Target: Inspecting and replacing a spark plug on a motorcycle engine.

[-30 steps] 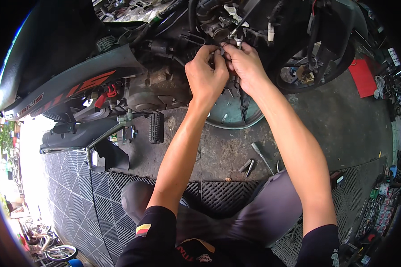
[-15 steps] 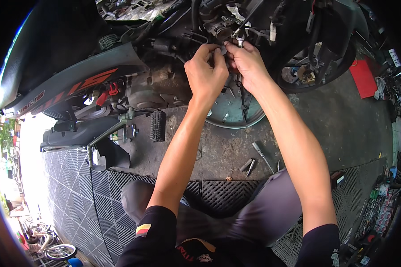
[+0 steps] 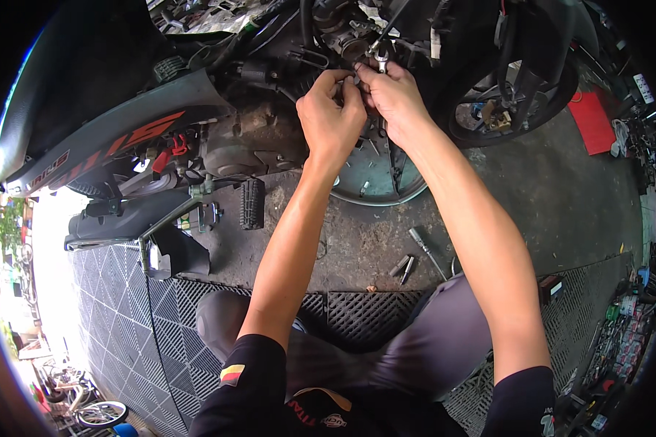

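Both my hands meet at the engine area of a motorcycle [image 3: 142, 124], fingertips almost touching. My left hand [image 3: 332, 109] is closed in a pinch near a small pale piece between the fingertips, too small to name. In my right hand [image 3: 399, 102] is a wrench [image 3: 382, 63], whose shiny end sticks up past the fingers; the rest of it is hidden by the hand. Just beyond the fingers is a round metal opening [image 3: 354, 48] on the engine. Below the hands lies a round metal pan [image 3: 375, 198] with several small parts in it.
On the floor near my knees lie a long-shafted tool [image 3: 428, 251] and two short cylindrical pieces [image 3: 403, 268]. The footpeg [image 3: 251, 204] juts out at left. A wheel [image 3: 481, 116] and a red flat object [image 3: 590, 122] are at right; tools crowd the right edge.
The whole view has shifted slightly, so the motorcycle and hands appear a little further left and up. My hands keep nearly the same grip and place at the engine.
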Tool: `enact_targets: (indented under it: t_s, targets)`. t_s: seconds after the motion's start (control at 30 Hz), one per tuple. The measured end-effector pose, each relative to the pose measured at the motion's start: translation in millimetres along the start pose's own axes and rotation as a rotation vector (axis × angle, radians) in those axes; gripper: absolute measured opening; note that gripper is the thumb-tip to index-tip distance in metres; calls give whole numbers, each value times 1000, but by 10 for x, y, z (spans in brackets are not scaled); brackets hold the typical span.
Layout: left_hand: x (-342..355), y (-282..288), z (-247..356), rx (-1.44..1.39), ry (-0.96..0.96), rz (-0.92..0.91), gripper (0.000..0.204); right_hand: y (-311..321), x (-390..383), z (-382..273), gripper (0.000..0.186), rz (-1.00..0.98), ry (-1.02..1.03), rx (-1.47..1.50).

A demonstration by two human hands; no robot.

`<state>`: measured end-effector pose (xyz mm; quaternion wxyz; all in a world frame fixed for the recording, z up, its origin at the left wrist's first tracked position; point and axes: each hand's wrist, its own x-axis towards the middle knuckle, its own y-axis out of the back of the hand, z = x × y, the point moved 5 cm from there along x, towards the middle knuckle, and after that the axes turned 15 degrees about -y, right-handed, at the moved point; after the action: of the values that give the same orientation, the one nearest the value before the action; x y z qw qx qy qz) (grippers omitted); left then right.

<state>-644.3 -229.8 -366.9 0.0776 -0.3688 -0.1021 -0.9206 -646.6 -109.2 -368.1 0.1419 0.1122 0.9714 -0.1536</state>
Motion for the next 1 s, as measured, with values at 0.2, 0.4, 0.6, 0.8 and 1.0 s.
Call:
enact_targets:
  t_s: [0.2, 0.4, 0.6, 0.8, 1.0]
  targets:
    - [26, -27, -23, -3, -17, 32, 16, 32, 82, 20, 7, 80, -38, -4]
    - [12, 1, -4, 7, 34, -3, 16, 37, 28, -18, 10, 6, -32, -47]
    - [-3, -8, -73, -26, -2, 36, 17, -8, 9, -16, 15, 23, 28, -52]
    - [-8, -43, -102, -39, 38, 9, 16, 9, 75, -28, 9, 90, 20, -79]
    - [-32, -28, -146, -122, 94, -3, 17, 30, 97, 48, 21, 132, 52, -165]
